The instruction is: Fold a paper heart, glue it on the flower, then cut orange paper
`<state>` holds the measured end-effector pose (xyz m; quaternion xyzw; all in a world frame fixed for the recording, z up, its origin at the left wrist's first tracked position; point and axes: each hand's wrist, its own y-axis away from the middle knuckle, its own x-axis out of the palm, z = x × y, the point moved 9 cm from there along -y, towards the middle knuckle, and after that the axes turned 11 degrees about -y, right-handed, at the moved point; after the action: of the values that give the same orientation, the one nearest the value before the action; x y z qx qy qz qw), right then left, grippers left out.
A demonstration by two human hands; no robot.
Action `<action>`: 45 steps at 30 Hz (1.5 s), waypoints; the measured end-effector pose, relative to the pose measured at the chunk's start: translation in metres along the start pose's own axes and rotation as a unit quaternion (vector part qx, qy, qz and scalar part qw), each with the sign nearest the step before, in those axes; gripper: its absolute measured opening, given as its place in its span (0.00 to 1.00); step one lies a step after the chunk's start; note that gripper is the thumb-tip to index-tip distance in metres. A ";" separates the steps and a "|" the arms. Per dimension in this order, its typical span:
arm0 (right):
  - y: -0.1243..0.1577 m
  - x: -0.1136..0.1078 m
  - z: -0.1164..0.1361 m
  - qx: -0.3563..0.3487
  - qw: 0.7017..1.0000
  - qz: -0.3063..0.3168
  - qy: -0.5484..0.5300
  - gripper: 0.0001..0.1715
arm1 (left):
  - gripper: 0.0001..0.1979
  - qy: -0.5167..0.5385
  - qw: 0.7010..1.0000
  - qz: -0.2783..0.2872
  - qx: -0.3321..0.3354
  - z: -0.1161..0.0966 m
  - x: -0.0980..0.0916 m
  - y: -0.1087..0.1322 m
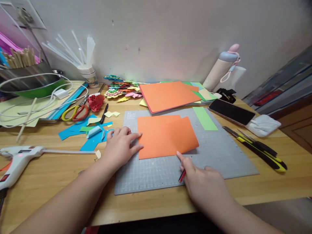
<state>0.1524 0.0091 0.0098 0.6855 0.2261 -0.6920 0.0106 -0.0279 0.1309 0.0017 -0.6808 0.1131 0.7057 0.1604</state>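
A folded sheet of orange paper lies on a grey cutting mat; its right end curls up off the mat. At its left edge my left hand rests with thumb and index finger apart, their tips touching the paper. My right hand is by the lower edge, index fingertip against the paper, the other fingers curled around a red and black pencil. Most of the pencil is hidden in the palm. Behind lies a larger orange sheet, and a green paper strip is at the mat's upper right.
On the right are a utility knife, a phone and a white case. To the left lie a glue gun, scissors, a black marker and blue paper scraps. A bottle stands near the wall.
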 end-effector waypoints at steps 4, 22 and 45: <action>0.010 0.000 -0.027 0.039 0.999 0.014 0.008 0.19 | 0.19 0.003 1.000 0.011 -0.005 0.001 0.000 -0.001; -0.005 -0.005 -0.085 0.104 0.992 0.047 -0.054 0.13 | 0.18 0.006 1.000 -0.023 0.003 -0.009 -0.008 0.000; -0.103 0.042 -0.114 0.036 0.939 0.096 -0.329 0.12 | 0.18 0.018 0.960 -0.119 0.252 -0.068 -0.029 0.021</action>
<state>0.2236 0.1514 0.0058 0.4382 0.1184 -0.8822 0.1256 0.0274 0.0839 0.0267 -0.6396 0.2085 0.6176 0.4075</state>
